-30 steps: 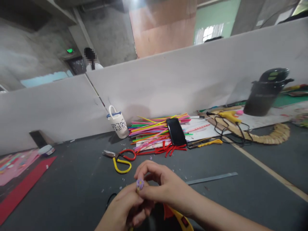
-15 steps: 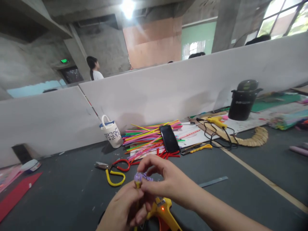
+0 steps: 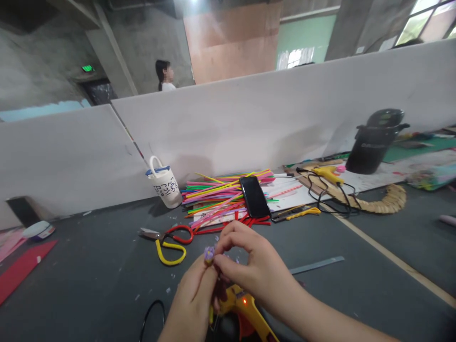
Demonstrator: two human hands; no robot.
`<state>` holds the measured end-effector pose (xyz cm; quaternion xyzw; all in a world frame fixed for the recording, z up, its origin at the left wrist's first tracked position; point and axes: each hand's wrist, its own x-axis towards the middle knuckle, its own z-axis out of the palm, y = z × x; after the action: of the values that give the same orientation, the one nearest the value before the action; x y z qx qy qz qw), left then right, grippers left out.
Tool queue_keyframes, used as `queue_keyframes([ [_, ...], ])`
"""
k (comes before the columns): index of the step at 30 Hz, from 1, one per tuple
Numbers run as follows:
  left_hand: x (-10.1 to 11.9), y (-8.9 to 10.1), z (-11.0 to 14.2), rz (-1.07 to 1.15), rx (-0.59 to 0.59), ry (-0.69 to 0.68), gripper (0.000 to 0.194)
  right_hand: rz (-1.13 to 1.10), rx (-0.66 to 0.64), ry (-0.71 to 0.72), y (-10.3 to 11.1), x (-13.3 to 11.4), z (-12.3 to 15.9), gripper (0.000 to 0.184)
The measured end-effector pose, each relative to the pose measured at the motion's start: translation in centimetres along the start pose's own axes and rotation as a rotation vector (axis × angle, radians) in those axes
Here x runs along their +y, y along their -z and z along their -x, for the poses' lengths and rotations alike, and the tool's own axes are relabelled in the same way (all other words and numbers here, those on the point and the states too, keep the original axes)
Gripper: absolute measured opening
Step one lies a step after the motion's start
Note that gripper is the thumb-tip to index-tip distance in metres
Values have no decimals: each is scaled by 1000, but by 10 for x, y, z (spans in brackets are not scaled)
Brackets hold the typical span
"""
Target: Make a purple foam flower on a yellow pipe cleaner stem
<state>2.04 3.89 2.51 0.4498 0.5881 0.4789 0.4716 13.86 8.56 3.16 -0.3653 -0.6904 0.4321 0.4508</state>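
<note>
In the head view, the left hand is gripping one small, ruffled purple flower right of one pair of scissors; the right hand is pinching its edge. Farther right of the scissors, two yellow glue guns and one glossy phone are showing.

Craft workshop with scissors, glue gun
</note>
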Motion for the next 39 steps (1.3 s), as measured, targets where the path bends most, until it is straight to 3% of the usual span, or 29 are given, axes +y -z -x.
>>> queue_keyframes([
  [4,-1,0,-2,-34,-21,-16,20,-5,-15,-17,-1,1,1,20],
  [9,-7,10,-8,180,-128,149,30,2,-56,-37,5,2,-3,23],
  [11,-7,14,-8,240,-224,191,27,25,-95,-79,10,2,-6,24],
  [15,-3,16,-4,326,-335,287,23,-187,-155,-145,16,-1,-10,10],
  [21,3,15,1,285,-292,315,22,-46,-108,140,19,-5,-5,17],
  [25,2,16,2,242,-291,323,21,2,-122,185,19,-5,-3,17],
  [30,-1,19,-1,264,-393,287,30,15,-109,187,21,-6,-2,19],
  [34,3,21,-1,253,-368,249,38,-17,-63,202,27,-11,-5,21],
  [39,10,23,1,377,-380,256,29,-2,-100,264,31,-17,-4,19],
])
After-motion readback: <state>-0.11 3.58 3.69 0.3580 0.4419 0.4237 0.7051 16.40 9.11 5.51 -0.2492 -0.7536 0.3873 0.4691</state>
